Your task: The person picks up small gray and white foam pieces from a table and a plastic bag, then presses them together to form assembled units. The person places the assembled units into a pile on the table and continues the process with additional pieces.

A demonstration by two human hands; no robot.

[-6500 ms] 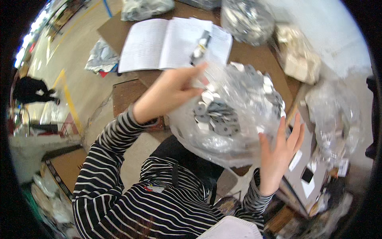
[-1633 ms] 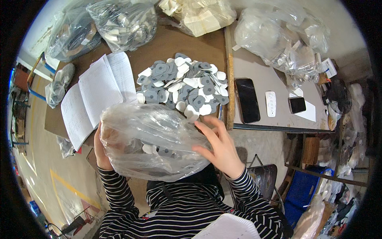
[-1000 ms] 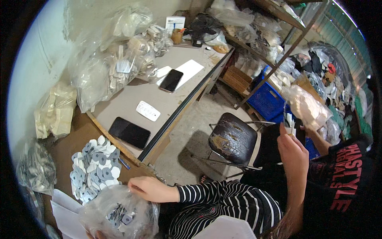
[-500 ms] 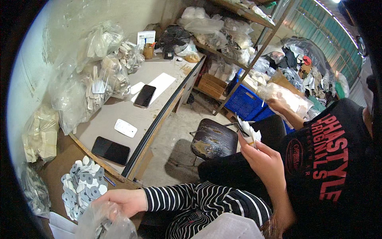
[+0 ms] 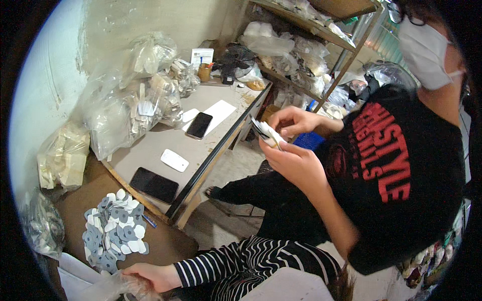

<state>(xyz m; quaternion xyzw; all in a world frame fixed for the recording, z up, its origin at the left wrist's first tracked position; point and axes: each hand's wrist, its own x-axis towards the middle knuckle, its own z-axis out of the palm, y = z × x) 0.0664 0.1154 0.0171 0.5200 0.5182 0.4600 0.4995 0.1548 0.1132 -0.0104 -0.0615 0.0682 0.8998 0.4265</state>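
My right hand (image 5: 156, 277), in a black-and-white striped sleeve, is at the lower left with its fingers closed on a clear plastic bag (image 5: 111, 285). The bag is crumpled and partly cut off by the lower edge. My left hand is not in view. Just beyond the bag, a heap of small grey and white flat cut pieces (image 5: 114, 228) lies on the brown tabletop (image 5: 165, 241). A blue pen (image 5: 149, 220) rests beside the heap. White sheets (image 5: 75, 268) lie to the left of the bag.
A co-worker in a black T-shirt (image 5: 361, 210) on the right holds a bundle of white pieces (image 5: 268, 134) in both hands. Phones (image 5: 154, 184) lie on the grey desk (image 5: 145, 158). Filled plastic bags (image 5: 103, 128) line the wall; loaded shelves (image 5: 311, 22) stand behind.
My right hand and the plastic bag are lower, away from the heap. The co-worker has raised the bundle and brought the other hand to it. The view has shifted.
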